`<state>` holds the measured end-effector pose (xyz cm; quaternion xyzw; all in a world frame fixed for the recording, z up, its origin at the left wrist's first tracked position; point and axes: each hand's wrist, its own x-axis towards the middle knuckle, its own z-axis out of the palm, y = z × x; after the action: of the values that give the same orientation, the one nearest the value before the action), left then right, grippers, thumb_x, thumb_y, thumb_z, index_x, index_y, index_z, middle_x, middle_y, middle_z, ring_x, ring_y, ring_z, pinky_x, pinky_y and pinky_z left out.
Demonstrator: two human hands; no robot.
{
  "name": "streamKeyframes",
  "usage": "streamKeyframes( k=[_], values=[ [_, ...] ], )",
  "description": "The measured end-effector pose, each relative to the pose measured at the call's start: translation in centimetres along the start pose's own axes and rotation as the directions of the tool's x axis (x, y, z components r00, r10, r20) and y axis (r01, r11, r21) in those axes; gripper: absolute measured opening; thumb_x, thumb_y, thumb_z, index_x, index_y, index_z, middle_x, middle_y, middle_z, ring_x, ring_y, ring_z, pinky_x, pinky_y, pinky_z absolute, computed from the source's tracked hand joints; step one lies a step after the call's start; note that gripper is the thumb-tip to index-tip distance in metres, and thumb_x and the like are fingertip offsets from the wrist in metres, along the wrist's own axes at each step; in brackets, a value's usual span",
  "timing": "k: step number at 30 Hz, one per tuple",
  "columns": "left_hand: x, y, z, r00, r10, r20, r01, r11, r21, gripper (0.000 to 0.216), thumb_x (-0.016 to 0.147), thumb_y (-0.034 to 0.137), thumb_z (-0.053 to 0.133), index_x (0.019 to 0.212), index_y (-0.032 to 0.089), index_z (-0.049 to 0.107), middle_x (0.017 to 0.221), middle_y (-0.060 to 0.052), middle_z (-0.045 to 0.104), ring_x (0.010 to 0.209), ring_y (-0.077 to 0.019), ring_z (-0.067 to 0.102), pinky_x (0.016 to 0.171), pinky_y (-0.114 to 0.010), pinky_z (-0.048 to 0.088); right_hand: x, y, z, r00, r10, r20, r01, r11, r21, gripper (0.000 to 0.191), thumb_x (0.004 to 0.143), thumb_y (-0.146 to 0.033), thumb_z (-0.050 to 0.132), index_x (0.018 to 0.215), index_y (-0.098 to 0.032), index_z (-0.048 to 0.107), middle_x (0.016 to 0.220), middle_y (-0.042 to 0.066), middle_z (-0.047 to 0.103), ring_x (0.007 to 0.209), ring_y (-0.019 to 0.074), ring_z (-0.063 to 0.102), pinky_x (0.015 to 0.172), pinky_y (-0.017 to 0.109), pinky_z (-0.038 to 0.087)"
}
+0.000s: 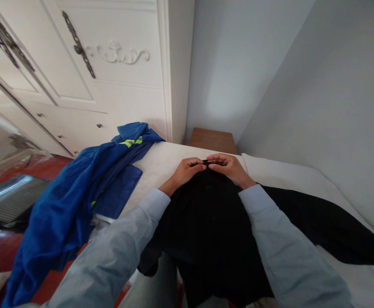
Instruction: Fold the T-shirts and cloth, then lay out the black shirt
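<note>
A black long-sleeved shirt (219, 231) is spread over the near edge of the bed and hangs down in front of my legs. One sleeve stretches out to the right, and small buttons show faintly down its front. At its top edge, my left hand (188, 169) pinches the cloth between thumb and fingers. Close beside it, my right hand (225, 167) grips the same edge, thumb below and fingers above. The fingertips of both hands almost meet there. Exactly which part of the collar area they hold is too dark to make out.
Blue workwear (74, 184) with yellow-green reflective strips drapes over the bed's left side. The white bed (161, 158) reaches the grey wall, with a pillow at right. Behind stand a brown wooden stand (213, 139) and a white wardrobe (125, 94). A dark ribbed case (10, 201) lies on the red floor.
</note>
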<state>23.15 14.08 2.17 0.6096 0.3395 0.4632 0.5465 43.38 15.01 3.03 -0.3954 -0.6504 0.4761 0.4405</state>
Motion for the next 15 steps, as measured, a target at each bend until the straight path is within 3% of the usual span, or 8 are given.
streamKeyframes(
  k=[8,15],
  values=[
    [0.12,-0.28,-0.24,1.000,-0.016,0.003,0.016,1.000,0.023,0.020,0.071,0.036,0.074,0.076,0.016,0.072,0.071,0.001,0.065,0.068,-0.0124,0.054,0.067,-0.026,0.040,0.11,-0.11,-0.04,1.000,0.004,-0.018,-0.005,1.000,-0.020,0.034,0.066,-0.033,0.083,0.097,-0.021,0.075,0.098,0.006,0.077,0.090,0.0200,0.071,0.090,0.038,0.055],
    [0.27,-0.79,-0.38,0.997,-0.032,0.064,0.030,0.999,0.035,0.024,0.070,0.040,0.077,0.080,0.018,0.075,0.079,-0.001,0.070,0.073,-0.0151,0.059,0.071,-0.028,0.044,0.11,-0.49,0.18,0.997,-0.073,-0.006,0.071,0.984,-0.163,0.026,0.069,-0.029,0.073,0.093,-0.020,0.074,0.093,0.005,0.077,0.087,0.0202,0.071,0.085,0.037,0.054]
  ],
)
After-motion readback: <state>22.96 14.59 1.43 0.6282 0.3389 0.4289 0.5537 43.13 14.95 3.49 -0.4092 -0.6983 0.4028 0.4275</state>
